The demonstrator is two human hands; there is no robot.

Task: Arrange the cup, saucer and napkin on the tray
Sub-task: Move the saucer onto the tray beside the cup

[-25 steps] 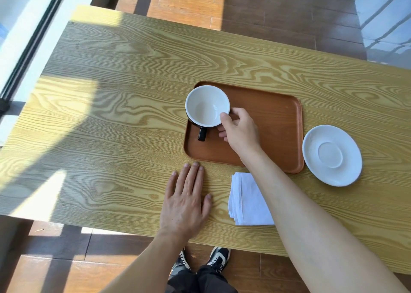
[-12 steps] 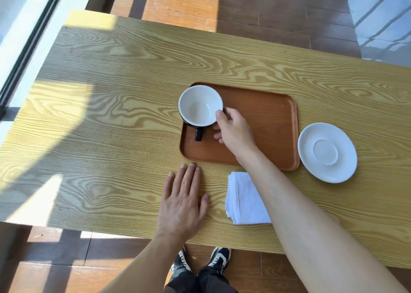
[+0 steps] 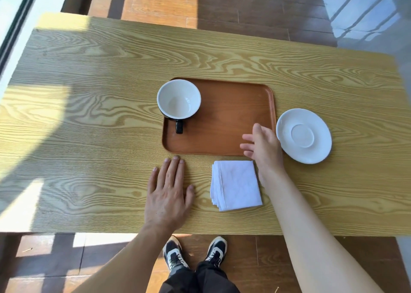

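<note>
A cup (image 3: 179, 100), white inside and black outside, stands upright in the left part of the brown tray (image 3: 233, 114), its black handle pointing toward me. The white saucer (image 3: 303, 135) lies on the table just right of the tray. A folded white napkin (image 3: 235, 185) rests on the table in front of the tray's near edge. My right hand (image 3: 262, 146) hovers open over the tray's near right corner, between the napkin and the saucer, holding nothing. My left hand (image 3: 168, 192) lies flat on the table, left of the napkin.
The wooden table (image 3: 89, 114) has sunlit patches at its left. Its near edge runs just above my shoes (image 3: 193, 253). Dark wooden floor lies beyond the far edge, and a window frame runs along the left.
My right hand let go of the cup and moved right and toward me, to the tray's near right corner. The cup stays on the tray. The left hand has not moved.
</note>
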